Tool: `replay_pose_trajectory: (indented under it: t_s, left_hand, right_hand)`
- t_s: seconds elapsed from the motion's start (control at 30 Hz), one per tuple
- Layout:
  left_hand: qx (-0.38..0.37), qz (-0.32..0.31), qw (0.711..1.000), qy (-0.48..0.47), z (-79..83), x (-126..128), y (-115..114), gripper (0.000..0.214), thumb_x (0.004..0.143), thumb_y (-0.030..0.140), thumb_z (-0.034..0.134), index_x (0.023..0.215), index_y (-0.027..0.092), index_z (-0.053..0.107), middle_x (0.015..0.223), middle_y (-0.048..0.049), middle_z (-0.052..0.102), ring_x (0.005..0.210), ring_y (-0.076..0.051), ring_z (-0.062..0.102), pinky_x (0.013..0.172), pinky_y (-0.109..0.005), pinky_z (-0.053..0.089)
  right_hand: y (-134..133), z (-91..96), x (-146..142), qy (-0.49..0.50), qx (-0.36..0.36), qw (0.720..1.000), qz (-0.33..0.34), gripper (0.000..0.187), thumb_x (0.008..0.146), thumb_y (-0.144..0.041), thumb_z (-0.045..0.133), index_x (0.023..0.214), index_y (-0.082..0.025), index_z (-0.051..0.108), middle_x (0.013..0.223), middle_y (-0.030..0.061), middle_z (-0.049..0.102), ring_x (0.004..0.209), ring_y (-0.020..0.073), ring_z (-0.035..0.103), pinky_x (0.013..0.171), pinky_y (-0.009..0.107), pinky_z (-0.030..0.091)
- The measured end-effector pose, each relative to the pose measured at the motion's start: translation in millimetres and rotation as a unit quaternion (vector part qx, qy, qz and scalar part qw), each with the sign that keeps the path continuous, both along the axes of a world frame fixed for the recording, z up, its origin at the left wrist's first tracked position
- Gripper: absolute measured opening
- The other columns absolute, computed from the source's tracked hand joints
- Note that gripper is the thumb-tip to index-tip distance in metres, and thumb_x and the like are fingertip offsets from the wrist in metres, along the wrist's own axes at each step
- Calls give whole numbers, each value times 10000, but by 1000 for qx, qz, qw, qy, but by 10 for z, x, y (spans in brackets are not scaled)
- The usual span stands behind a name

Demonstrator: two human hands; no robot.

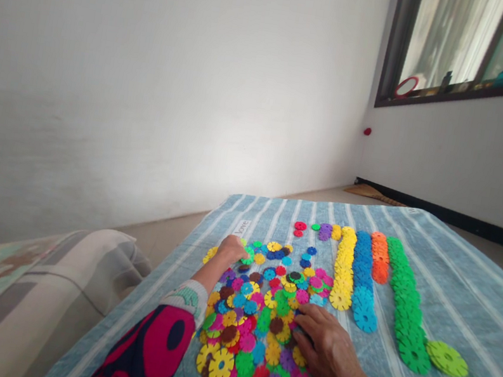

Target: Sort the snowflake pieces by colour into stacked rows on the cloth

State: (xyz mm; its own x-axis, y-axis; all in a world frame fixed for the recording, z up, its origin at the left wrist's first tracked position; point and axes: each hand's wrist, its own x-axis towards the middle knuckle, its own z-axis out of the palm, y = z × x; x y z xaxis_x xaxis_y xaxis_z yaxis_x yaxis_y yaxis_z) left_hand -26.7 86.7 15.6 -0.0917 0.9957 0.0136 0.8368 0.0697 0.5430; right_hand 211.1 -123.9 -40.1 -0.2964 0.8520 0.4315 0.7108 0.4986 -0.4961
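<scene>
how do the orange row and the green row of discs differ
The orange row is short; the green row is much longer. The orange row turns redder toward its near end, while the green row stays green. Both are overlapping slotted discs on the striped cloth.

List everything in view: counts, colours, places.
Disc pile: uncounted, many colours, lower middle
Yellow disc row: one, yellow, right of pile
Blue row: one, two blues, right of yellow
Orange row: one, orange, right of blue
Green row: one, green, right of orange
Lime discs: count unclear, lime, beside green row
Far discs: several, mixed colours, beyond pile
Striped cloth: one, blue and white, under discs
Bedding: count unclear, grey and patterned, lower left
Walls: two, white, behind cloth
Window: one, dark frame, upper right
Mirror: one, red rim, windowsill
Sleeve: one, navy and pink, left arm
Left hand: one, bare, pile's far left
Right hand: one, bare, pile's right edge
</scene>
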Motion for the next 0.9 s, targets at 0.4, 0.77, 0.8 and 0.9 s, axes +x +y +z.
replay_pose_trajectory:
  t_s: [0.4,0.77,0.8,0.9]
  left_hand:
    - [37,-210,956,-202,331,443,-1084,216,569,293,654,643,182,484,528,81,433,510,-88,423,493,-198,329]
    - [11,-308,932,-191,132,705,-1727,154,632,279,589,619,193,461,543,76,369,522,-95,370,499,-209,305]
    - [12,-305,933,-191,133,700,-1745,159,638,286,591,619,193,464,542,75,372,520,-96,374,498,-209,310]
    - [12,-305,933,-191,144,676,-1791,150,685,321,588,669,191,515,574,57,453,543,-107,432,517,-211,353]
  right_hand:
    - [36,4,6,147,88,984,-57,244,899,-270,507,1113,-188,590,1011,95,651,945,222,595,839,372,486]
    - [-22,227,-76,345,-88,934,8,133,780,-252,584,829,-158,664,653,-23,557,582,102,469,545,214,391]
    - [-23,271,-49,344,-103,933,20,121,773,-246,586,807,-155,657,643,-27,545,576,99,458,530,208,375]
    - [-45,457,144,260,-111,958,36,82,757,-192,569,718,-158,632,619,-35,525,575,94,454,530,203,343]
